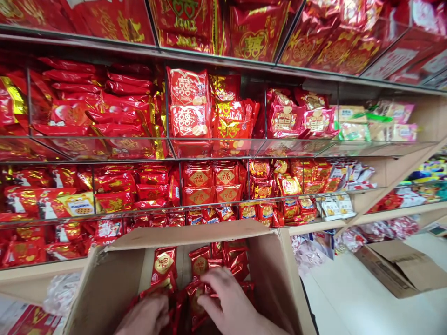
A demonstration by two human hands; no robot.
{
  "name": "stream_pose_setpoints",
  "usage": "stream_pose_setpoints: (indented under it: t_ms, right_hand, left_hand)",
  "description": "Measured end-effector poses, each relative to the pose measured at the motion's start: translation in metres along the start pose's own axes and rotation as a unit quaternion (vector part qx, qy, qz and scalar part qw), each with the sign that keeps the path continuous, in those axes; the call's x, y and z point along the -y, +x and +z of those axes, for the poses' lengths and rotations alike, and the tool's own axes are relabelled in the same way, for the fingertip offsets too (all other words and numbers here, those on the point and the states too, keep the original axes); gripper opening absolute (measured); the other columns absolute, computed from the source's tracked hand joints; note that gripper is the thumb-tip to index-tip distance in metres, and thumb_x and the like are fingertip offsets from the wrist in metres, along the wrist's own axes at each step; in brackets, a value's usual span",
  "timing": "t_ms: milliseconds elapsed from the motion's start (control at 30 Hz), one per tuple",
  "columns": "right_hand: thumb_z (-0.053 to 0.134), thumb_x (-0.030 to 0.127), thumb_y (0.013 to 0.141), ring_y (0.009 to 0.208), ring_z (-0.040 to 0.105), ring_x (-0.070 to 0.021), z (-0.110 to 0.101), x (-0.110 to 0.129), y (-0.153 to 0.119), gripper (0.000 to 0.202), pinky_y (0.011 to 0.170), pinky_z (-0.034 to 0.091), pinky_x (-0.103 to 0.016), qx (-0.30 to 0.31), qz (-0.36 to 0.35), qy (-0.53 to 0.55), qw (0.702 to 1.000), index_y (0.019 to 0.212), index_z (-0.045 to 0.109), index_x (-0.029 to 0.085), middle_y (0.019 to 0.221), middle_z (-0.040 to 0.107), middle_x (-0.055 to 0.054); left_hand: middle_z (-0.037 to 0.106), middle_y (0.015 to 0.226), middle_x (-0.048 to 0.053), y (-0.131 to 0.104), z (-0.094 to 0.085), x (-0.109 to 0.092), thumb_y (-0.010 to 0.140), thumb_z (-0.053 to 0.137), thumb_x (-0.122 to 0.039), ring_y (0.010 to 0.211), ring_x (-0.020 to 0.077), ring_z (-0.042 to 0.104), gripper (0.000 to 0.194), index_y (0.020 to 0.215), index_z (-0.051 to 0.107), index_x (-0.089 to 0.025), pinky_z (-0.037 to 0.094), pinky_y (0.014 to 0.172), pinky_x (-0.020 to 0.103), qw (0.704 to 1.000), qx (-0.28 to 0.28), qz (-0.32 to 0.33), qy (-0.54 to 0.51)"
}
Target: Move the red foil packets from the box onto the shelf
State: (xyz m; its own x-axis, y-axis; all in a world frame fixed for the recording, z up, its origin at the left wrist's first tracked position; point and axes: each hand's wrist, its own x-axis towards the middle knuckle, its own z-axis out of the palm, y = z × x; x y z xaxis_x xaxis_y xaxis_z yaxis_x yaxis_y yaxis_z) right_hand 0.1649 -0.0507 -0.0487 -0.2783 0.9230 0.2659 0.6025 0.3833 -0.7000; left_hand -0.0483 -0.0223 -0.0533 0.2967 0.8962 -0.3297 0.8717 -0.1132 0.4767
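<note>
Both my hands are inside an open cardboard box (286,279) that holds several shiny red snack packets (163,261) with round gold emblems. On the left, my left hand (148,314) is low among the packets, knuckles up; its fingers are blurred and partly hidden, so its hold cannot be made out. My right hand (230,300) reaches over the packets in the middle. Its thumb and forefinger are apart, close around the edge of one red packet (195,300). More packets (237,260) lie against the far right side of the box.
Beyond the box rise shelves (206,158) with clear dividers and fronts, stocked with red and gold packets. Pale pink and green packets (352,122) stand at the right. A second cardboard box (401,270) lies on the white floor (342,302). Clear plastic bags (63,293) are at lower left.
</note>
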Motion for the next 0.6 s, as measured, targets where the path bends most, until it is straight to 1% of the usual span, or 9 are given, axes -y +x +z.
stream_pose_setpoints:
  t_ms: [67,100,167,233,267,333,433,567,600]
  right_hand:
    - [0.051,0.034,0.08,0.095,0.054,-0.0187,0.005,-0.002,0.003,0.036,0.082,0.043,-0.029,-0.025,0.082,0.067,0.994,0.112,0.05,0.016,0.104,0.059,-0.009]
    - [0.048,0.037,0.082,0.089,0.056,-0.0177,0.006,-0.002,0.006,0.035,0.077,0.044,-0.027,-0.033,0.1,0.091,0.99,0.11,0.051,0.015,0.098,0.061,-0.008]
    - [0.039,0.039,0.086,0.068,0.055,-0.0139,0.003,-0.001,0.013,0.03,0.063,0.042,-0.023,-0.057,0.103,0.111,0.987,0.087,0.057,0.016,0.075,0.06,-0.004]
    - [0.035,0.041,0.087,0.054,0.047,-0.0111,-0.004,0.0,0.019,0.036,0.053,0.036,-0.021,-0.096,0.107,0.109,0.984,0.065,0.052,0.018,0.057,0.05,0.001]
    - [0.034,0.041,0.087,0.051,0.043,-0.0102,-0.008,0.001,0.021,0.038,0.051,0.033,-0.02,-0.112,0.111,0.113,0.981,0.06,0.047,0.019,0.053,0.045,0.003]
    - [0.034,0.042,0.087,0.049,0.04,-0.0091,-0.017,0.003,0.022,0.038,0.049,0.029,-0.02,-0.115,0.104,0.132,0.979,0.058,0.043,0.019,0.052,0.04,0.004]
    - [0.036,0.041,0.087,0.046,0.035,-0.008,-0.026,0.005,0.022,0.038,0.048,0.026,-0.02,-0.099,0.067,0.131,0.984,0.055,0.038,0.019,0.05,0.035,0.005]
    - [0.036,0.04,0.087,0.045,0.031,-0.0075,-0.032,0.008,0.022,0.039,0.048,0.025,-0.021,-0.137,0.072,0.114,0.981,0.054,0.033,0.02,0.048,0.031,0.006]
    - [0.036,0.04,0.087,0.045,0.031,-0.0075,-0.033,0.008,0.021,0.039,0.048,0.025,-0.021,-0.136,0.073,0.12,0.981,0.053,0.033,0.019,0.048,0.03,0.006]
  left_hand:
    - [0.061,0.07,0.0,-0.004,-0.012,-0.021,0.077,0.044,-0.027,0.069,0.0173,0.057,0.013,0.068,0.053,-0.023,0.041,0.066,0.026,0.997,-0.022,0.046,-0.056]
    - [0.06,0.071,-0.002,-0.005,-0.017,-0.033,0.078,0.044,-0.031,0.069,0.0164,0.056,0.013,0.07,0.051,-0.024,0.041,0.066,0.025,0.993,-0.034,0.048,-0.101]
    - [0.055,0.066,-0.004,-0.003,-0.023,-0.054,0.081,0.041,-0.037,0.066,0.0159,0.054,0.017,0.072,0.048,-0.024,0.041,0.064,0.025,0.978,-0.089,0.058,-0.179]
    - [0.053,0.065,-0.005,0.0,-0.024,-0.069,0.081,0.042,-0.04,0.063,0.0155,0.051,0.017,0.075,0.047,-0.024,0.041,0.063,0.026,0.955,-0.151,0.063,-0.248]
    - [0.051,0.064,-0.005,0.002,-0.023,-0.073,0.081,0.043,-0.041,0.062,0.0154,0.051,0.017,0.076,0.047,-0.024,0.041,0.062,0.026,0.943,-0.175,0.063,-0.276]
    - [0.049,0.062,-0.006,0.004,-0.018,-0.078,0.081,0.042,-0.042,0.06,0.0152,0.05,0.018,0.078,0.044,-0.024,0.041,0.06,0.027,0.927,-0.197,0.06,-0.313]
    - [0.048,0.064,-0.005,0.005,-0.012,-0.079,0.083,0.04,-0.043,0.061,0.0146,0.049,0.019,0.079,0.043,-0.025,0.041,0.06,0.027,0.921,-0.203,0.064,-0.327]
    - [0.049,0.068,-0.005,0.006,-0.009,-0.08,0.083,0.041,-0.041,0.063,0.013,0.047,0.017,0.079,0.043,-0.025,0.04,0.062,0.026,0.914,-0.232,0.07,-0.326]
    - [0.048,0.067,-0.005,0.006,-0.009,-0.08,0.083,0.04,-0.041,0.063,0.0127,0.047,0.017,0.08,0.044,-0.025,0.041,0.062,0.025,0.912,-0.234,0.073,-0.329]
